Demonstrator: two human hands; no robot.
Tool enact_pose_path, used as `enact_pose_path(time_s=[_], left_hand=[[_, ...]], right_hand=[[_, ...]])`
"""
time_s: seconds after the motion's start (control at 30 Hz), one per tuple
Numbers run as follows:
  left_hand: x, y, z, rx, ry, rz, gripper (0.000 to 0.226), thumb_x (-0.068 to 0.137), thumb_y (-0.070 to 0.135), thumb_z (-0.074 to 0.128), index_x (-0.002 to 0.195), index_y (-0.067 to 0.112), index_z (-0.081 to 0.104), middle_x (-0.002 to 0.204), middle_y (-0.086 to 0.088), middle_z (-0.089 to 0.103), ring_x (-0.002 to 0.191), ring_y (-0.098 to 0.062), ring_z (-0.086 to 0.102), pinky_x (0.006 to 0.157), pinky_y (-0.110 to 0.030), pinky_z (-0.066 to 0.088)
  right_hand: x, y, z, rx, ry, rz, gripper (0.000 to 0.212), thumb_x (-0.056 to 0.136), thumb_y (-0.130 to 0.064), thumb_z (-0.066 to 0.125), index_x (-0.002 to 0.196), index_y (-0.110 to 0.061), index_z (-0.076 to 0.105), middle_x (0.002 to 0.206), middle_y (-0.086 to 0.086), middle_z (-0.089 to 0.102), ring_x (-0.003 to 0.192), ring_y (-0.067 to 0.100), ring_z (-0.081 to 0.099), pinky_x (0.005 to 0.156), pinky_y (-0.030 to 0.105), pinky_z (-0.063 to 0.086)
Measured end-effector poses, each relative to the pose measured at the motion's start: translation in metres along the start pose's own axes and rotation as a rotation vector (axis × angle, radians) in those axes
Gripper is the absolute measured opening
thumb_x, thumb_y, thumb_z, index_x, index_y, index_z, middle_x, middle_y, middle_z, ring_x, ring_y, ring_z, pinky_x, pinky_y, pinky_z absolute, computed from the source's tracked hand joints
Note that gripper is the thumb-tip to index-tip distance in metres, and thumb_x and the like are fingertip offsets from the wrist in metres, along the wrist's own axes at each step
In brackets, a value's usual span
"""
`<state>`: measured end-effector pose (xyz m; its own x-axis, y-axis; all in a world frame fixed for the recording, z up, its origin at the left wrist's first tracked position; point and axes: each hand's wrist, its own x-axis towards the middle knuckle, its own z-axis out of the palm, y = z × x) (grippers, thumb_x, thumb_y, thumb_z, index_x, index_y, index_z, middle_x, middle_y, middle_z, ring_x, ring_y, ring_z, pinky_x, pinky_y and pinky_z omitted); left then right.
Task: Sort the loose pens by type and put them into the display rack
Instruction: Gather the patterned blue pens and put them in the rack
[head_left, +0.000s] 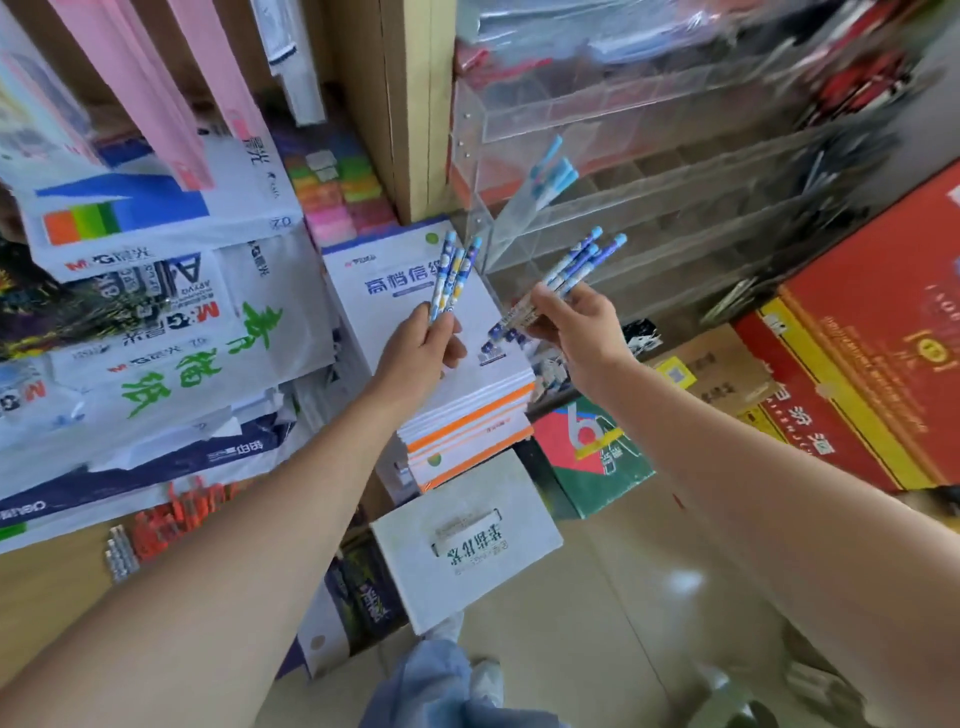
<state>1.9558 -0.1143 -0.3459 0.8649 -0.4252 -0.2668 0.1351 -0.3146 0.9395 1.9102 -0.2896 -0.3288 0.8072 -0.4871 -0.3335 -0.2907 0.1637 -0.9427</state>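
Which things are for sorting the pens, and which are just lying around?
For the job: left hand with a few pens; right hand with a pen bundle; clear display rack; blue-capped pens in it.
Just lying about: paper packs; pad stack; red box; white box.

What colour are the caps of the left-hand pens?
Light blue caps on those pens; head view shows it best.

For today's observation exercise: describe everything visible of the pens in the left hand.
The pens number three: slim barrels printed blue, white and yellow, with light blue ends, plastic by the look. The left hand grips their lower ends; they point up, slightly fanned, in front of a white pad stack, touching nothing else.
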Motion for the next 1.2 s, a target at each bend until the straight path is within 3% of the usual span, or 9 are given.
enact_pose_path(time_s=[0.17,0.3,0.53,0.67,0.87,0.97,1.07,1.2], left_hand=[[0.038,0.02,0.014,0.049,-0.023,0.054,0.02,0.103,0.023,0.035,0.09,0.018,0.049,0.084,0.004,0.059,0.072,-0.007,0.053,0.064,-0.021,0.042],[0.065,0.029,0.027,0.078,-0.025,0.103,0.023,0.103,0.023,0.036,0.084,0.022,0.049,0.087,0.003,0.057,0.076,-0.01,0.05,0.07,-0.028,0.04],[0.096,0.041,0.053,0.095,0.028,0.082,0.019,0.103,0.026,0.037,0.094,0.02,0.053,0.094,0.004,0.058,0.083,-0.012,0.051,0.072,-0.028,0.04],[0.103,0.049,0.07,0.079,0.102,0.053,0.016,0.103,0.024,0.037,0.096,0.02,0.051,0.09,0.009,0.056,0.08,-0.005,0.052,0.065,-0.012,0.04],[0.106,0.062,0.084,0.063,0.2,0.013,0.019,0.103,0.021,0.036,0.094,0.016,0.051,0.091,0.003,0.055,0.078,-0.005,0.051,0.063,-0.008,0.039],[0.106,0.069,0.088,0.051,0.222,0.025,0.019,0.103,0.017,0.036,0.093,0.011,0.051,0.089,0.001,0.055,0.076,-0.004,0.051,0.062,-0.006,0.039],[0.107,0.069,0.091,0.043,0.223,0.001,0.021,0.103,0.019,0.036,0.091,0.015,0.052,0.089,0.001,0.057,0.075,-0.007,0.052,0.064,-0.015,0.041],[0.11,0.07,0.094,0.026,0.196,-0.042,0.022,0.103,0.022,0.036,0.088,0.022,0.052,0.086,0.002,0.062,0.075,-0.013,0.056,0.066,-0.025,0.041]], right_hand=[[0.039,-0.03,-0.025,0.077,0.154,-0.008,0.012,0.09,-0.014,0.066,0.084,-0.007,0.057,0.085,0.014,0.067,0.066,0.015,0.069,0.079,0.029,0.059],[0.067,-0.049,-0.045,0.081,0.228,-0.022,0.014,0.087,-0.016,0.07,0.083,-0.01,0.058,0.08,0.008,0.07,0.067,0.014,0.07,0.089,0.036,0.055],[0.128,-0.072,-0.072,0.118,0.252,-0.03,0.015,0.085,-0.016,0.072,0.075,-0.011,0.061,0.071,0.001,0.071,0.076,0.019,0.072,0.089,0.035,0.056],[0.158,-0.077,-0.083,0.124,0.208,-0.018,0.018,0.085,-0.011,0.071,0.074,-0.008,0.058,0.073,0.004,0.065,0.066,0.013,0.07,0.082,0.031,0.058],[0.193,-0.08,-0.079,-0.105,0.164,-0.029,0.022,0.083,-0.019,0.074,0.069,-0.014,0.058,0.072,0.001,0.068,0.069,0.013,0.072,0.074,0.029,0.058],[0.203,-0.079,-0.076,-0.311,0.098,-0.045,0.02,0.083,-0.024,0.074,0.069,-0.018,0.061,0.064,-0.003,0.066,0.059,0.012,0.067,0.071,0.029,0.056],[0.209,-0.079,-0.076,-0.48,0.073,-0.061,0.017,0.082,-0.027,0.073,0.073,-0.015,0.065,0.064,0.001,0.065,0.051,0.012,0.061,0.065,0.026,0.052],[0.213,-0.083,-0.08,-0.508,0.017,-0.041,0.013,0.08,-0.022,0.075,0.072,-0.015,0.067,0.06,0.0,0.064,0.048,0.006,0.058,0.065,0.022,0.05]])
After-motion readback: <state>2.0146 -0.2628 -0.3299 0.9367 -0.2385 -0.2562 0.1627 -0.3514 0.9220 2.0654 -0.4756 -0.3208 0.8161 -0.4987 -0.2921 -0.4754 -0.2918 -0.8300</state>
